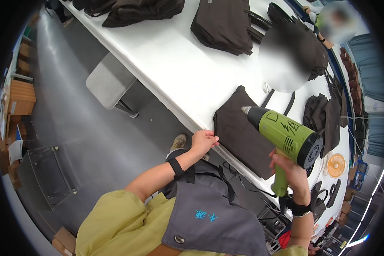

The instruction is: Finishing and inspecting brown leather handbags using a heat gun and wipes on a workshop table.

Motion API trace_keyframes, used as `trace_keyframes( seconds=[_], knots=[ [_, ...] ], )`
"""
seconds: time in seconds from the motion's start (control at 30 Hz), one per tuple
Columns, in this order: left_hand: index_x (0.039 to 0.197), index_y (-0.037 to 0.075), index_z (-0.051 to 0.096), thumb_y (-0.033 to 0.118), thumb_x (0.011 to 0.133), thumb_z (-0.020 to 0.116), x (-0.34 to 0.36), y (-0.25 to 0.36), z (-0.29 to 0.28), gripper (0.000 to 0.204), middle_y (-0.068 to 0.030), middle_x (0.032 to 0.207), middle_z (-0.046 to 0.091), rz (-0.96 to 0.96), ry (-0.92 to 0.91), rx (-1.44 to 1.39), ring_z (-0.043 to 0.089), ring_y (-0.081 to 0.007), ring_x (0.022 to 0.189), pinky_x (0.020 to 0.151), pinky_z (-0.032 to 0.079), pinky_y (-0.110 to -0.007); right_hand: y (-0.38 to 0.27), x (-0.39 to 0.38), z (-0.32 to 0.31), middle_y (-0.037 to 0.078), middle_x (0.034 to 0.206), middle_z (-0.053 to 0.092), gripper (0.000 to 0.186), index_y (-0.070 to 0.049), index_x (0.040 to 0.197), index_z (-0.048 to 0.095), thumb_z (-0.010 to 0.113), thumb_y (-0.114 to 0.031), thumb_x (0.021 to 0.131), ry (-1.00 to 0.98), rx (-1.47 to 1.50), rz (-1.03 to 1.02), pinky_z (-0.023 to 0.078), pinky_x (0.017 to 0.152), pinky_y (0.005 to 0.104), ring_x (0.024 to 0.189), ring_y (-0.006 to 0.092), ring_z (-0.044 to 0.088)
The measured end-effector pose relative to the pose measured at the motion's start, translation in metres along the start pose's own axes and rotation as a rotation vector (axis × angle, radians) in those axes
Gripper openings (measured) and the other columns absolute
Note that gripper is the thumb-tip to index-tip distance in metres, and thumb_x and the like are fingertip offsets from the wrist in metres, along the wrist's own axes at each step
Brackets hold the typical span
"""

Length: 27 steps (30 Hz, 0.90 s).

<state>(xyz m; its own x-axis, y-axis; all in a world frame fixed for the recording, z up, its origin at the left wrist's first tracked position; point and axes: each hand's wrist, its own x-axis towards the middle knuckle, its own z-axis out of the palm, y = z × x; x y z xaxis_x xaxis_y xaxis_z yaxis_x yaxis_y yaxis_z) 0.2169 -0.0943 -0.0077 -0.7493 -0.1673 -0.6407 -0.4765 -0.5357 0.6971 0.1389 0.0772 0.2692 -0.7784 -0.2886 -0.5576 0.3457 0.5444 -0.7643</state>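
A dark brown fabric tote bag (240,134) lies flat on the white table (166,64), close to its front edge, with its thin straps stretching away to the far right. My left hand (204,141) is closed at the bag's near left edge, thumb and fingertips pinched on the fabric. In my right hand (291,170) is a green heat gun (281,130), gripped by its handle. The gun's metal nozzle points left and hangs over the bag, apart from it. A dark cord runs below the handle.
Piles of dark bags (224,27) lie along the table's far side, and more bags (322,119) lie to the right. A grey stool (111,81) stands left of the table. A small orange fan (336,165) is at the right. Other people are across the table.
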Motion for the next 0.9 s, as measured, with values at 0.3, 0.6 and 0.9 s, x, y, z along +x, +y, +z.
trace_keyframes(
  seconds=[0.3,0.6,0.9],
  knots=[
    [0.105,-0.008,0.055,0.003,0.086,0.064,-0.01,0.007,0.006,0.025,-0.0092,0.083,0.067,-0.045,-0.004,0.004,0.068,-0.0145,0.072,0.062,0.052,-0.023,-0.028,0.028,0.001,0.009,0.09,0.061,0.024,0.001,0.101,0.058,0.065,-0.012,0.082,0.056,0.009,0.041,0.049,0.052,0.0265,0.066,0.0137,0.059],
    [0.103,0.004,0.048,0.001,0.084,0.06,-0.027,0.009,0.023,0.023,-0.0082,0.076,0.063,0.238,0.162,0.119,0.068,-0.0154,0.065,0.058,0.05,-0.027,-0.033,0.005,-0.004,0.007,0.088,0.061,0.023,0.0,0.1,0.06,0.065,-0.009,0.08,0.043,0.012,0.095,0.05,0.053,0.0274,0.065,0.0145,0.06],
    [0.09,-0.001,0.061,0.017,0.083,0.07,-0.026,-0.01,0.034,0.021,-0.0077,0.085,0.062,0.4,0.353,0.38,0.065,-0.0139,0.067,0.061,0.048,-0.026,-0.009,-0.013,-0.005,0.007,0.089,0.061,0.024,0.0,0.102,0.059,0.062,-0.009,0.079,-0.046,-0.089,0.051,0.051,0.055,0.0281,0.067,0.0149,0.06]
  ],
)
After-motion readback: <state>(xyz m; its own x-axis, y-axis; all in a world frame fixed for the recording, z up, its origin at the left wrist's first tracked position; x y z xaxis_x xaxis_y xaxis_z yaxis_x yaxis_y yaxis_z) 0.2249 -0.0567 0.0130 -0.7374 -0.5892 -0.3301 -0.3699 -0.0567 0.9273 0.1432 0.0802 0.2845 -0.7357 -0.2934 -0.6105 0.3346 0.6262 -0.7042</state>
